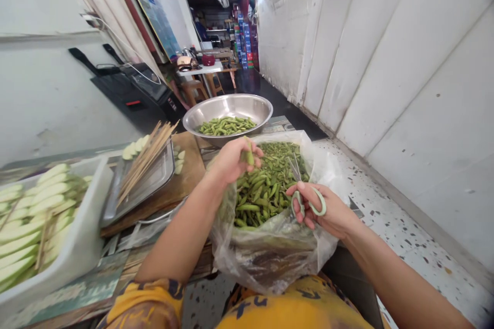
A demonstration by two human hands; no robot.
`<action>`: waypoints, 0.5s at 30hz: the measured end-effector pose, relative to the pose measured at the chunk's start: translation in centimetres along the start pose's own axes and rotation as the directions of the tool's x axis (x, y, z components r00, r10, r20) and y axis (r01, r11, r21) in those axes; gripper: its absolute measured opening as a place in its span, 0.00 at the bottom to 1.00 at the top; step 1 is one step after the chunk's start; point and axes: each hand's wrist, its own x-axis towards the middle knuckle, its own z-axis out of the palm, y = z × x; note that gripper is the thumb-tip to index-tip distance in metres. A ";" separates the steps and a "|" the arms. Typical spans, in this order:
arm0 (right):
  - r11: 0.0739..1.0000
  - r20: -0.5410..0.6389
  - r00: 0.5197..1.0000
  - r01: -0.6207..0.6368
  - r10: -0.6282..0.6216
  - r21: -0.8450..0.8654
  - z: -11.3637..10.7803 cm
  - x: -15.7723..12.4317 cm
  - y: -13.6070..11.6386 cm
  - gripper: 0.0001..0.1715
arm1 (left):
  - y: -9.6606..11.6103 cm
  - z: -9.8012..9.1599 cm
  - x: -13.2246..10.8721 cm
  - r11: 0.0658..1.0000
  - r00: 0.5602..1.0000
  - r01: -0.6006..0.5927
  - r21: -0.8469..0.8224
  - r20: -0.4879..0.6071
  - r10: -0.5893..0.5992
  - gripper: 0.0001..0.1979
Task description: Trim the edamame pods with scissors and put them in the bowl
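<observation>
My left hand (236,160) is closed around an edamame pod (249,154), held above the left side of a clear plastic bag (270,254). Green edamame pods (262,193) fill the bag, with small trimmed bits toward its far side. Over the bag's right side, my right hand (326,211) grips scissors (318,201) with pale green handles. The blades point up and away, slightly apart. Beyond the bag stands a wide steel bowl (227,104) with more pods (227,125) in its bottom.
At left, a white tub (79,252) holds skewered pale green slices (46,200). Beside it, thin wooden sticks (144,162) lie across a metal tray (162,169) on a wooden board (189,157). A white wall (386,61) runs along the right, above a speckled floor (386,216).
</observation>
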 end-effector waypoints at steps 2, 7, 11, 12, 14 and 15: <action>1.000 0.003 1.000 -0.005 0.005 0.000 -0.1 0.0 0.0 0.27 | -0.4 -0.5 0.2 0.927 0.997 -0.072 0.367 0.007 0.074 0.05; 1.000 0.014 1.000 0.000 0.000 0.007 -0.2 0.1 0.0 0.27 | -2.3 0.2 0.3 0.288 0.983 -0.174 0.941 0.148 0.113 0.07; 1.000 0.012 1.000 -0.007 0.007 -0.004 -0.1 0.1 0.0 0.26 | -2.7 0.9 0.2 0.120 0.991 -0.133 0.984 0.130 0.028 0.07; 1.000 0.012 1.000 -0.010 0.010 -0.008 -0.1 0.1 0.0 0.26 | -2.7 0.9 0.1 0.097 0.992 -0.128 0.987 0.126 0.020 0.08; 1.000 0.021 1.000 -0.017 0.018 -0.016 -0.1 0.0 0.0 0.26 | -2.5 1.0 -0.1 0.045 0.992 -0.128 0.991 0.128 0.008 0.09; 1.000 0.028 0.999 -0.019 0.019 -0.019 -0.1 0.0 0.0 0.26 | -2.4 0.9 -0.2 0.025 0.991 -0.134 0.991 0.135 -0.007 0.10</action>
